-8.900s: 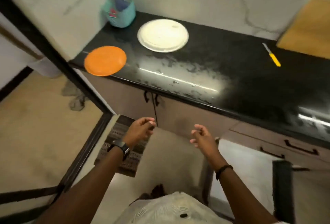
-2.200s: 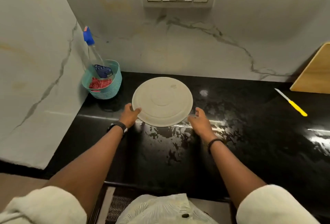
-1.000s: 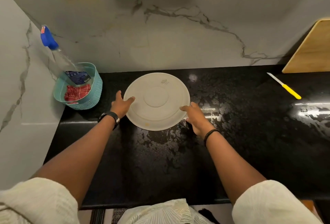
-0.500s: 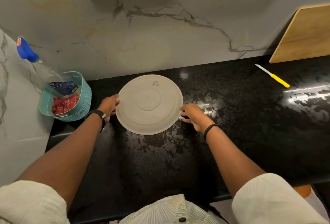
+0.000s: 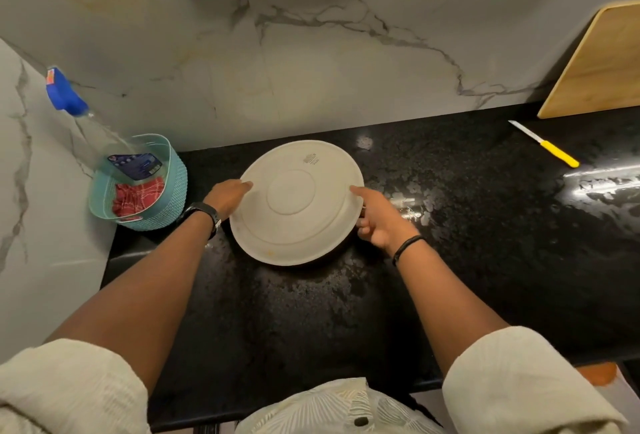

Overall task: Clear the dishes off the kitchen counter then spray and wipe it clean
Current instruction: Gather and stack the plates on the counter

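Both hands are on the round off-white ceramic plate (image 5: 298,201), which sits between them bottom-up, foot ring and maker's stamp showing. My left hand (image 5: 227,196) clasps the left rim, and the right hand (image 5: 379,220) pinches the right rim, forefinger on top and the rest curled under. It's probably stiff, heavyish and breakable. The black speckled stone surface (image 5: 450,260) underneath looks wet, so maybe slick too. I'd grip opposite rims and lift level.

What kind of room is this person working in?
Most likely a home kitchen. A glossy black stone counter runs along a white marbled wall. On it are a round white plate and a yellow-handled knife, and a pale wooden cutting board leans at the back.
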### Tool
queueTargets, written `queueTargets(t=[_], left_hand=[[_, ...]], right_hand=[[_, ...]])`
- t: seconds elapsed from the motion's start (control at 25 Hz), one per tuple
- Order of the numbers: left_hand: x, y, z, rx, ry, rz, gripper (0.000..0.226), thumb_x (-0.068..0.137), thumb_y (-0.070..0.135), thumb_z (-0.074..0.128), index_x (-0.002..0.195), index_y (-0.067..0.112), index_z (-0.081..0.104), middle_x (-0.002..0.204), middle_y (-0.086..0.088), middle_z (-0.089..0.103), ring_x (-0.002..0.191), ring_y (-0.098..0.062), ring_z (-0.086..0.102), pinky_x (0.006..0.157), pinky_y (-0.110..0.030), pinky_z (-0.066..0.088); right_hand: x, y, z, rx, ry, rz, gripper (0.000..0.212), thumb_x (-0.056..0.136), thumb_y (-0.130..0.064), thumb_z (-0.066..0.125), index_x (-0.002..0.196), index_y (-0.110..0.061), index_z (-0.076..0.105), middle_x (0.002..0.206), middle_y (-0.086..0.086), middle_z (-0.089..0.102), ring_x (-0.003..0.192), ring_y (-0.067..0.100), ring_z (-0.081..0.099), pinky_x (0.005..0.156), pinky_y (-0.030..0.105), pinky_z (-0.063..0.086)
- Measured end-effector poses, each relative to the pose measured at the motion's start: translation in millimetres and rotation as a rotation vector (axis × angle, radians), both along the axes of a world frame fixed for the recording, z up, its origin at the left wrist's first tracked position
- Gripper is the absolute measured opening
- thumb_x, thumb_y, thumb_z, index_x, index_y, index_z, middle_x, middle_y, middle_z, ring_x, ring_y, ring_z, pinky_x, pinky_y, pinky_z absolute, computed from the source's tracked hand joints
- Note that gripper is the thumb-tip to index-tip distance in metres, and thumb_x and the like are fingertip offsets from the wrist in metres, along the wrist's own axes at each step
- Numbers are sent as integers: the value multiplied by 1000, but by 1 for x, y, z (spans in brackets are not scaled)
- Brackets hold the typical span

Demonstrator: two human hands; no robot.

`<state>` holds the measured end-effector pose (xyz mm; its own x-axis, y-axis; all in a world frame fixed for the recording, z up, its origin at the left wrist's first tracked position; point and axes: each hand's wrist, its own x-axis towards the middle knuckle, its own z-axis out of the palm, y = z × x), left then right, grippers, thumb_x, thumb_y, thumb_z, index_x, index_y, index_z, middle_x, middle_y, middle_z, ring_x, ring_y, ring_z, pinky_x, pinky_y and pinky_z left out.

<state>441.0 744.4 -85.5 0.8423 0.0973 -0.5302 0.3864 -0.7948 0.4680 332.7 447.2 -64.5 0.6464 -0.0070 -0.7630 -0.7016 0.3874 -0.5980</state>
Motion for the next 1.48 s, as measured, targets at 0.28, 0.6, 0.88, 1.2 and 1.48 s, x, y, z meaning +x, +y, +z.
queueTargets(t=[0.28, 0.6, 0.88, 1.2, 1.48], left_hand=[[-81, 29, -11, -172, -167, 198, 65, 93, 56, 58, 144, 17, 51, 152, -11, 48, 135, -32, 48, 115, -53, 36], [-176, -55, 27, -954, -18, 442, 28, 104, 18, 51, 126, 14, 68, 114, -7, 74, 90, -21, 70, 77, -39, 61], [-262, -221, 20, -1003, 178, 195, 27, 104, 17, 51, 127, 16, 66, 93, 0, 75, 65, -12, 67, 55, -27, 58], [-409, -385, 1, -814, 418, -134, 29, 104, 10, 49, 130, 12, 61, 120, -17, 72, 108, -37, 69, 94, -55, 56], [-465, -467, -7, -722, 490, -201, 32, 102, 14, 51, 132, 14, 60, 120, -14, 73, 111, -37, 69, 94, -50, 57]], right_hand=[[-55, 24, -1, -7, -208, -73, 32, 98, -47, 63, 95, -15, 69, 55, -10, 58, 39, 3, 33, 37, 20, 20], [-161, -81, 5, -38, -321, -358, 48, 97, -49, 62, 119, -9, 74, 112, 15, 77, 105, 32, 73, 86, 43, 61], [-338, -193, -25, -227, -296, -672, 30, 101, -24, 62, 131, -22, 65, 120, 9, 74, 112, 34, 70, 95, 53, 58], [-554, -288, -57, -236, -81, -1053, 26, 99, -19, 61, 120, -33, 68, 119, 4, 74, 114, 34, 67, 98, 55, 56], [-614, -357, -57, -252, 5, -1127, 24, 99, -14, 60, 120, -24, 66, 112, 6, 72, 93, 23, 67, 72, 33, 55]])
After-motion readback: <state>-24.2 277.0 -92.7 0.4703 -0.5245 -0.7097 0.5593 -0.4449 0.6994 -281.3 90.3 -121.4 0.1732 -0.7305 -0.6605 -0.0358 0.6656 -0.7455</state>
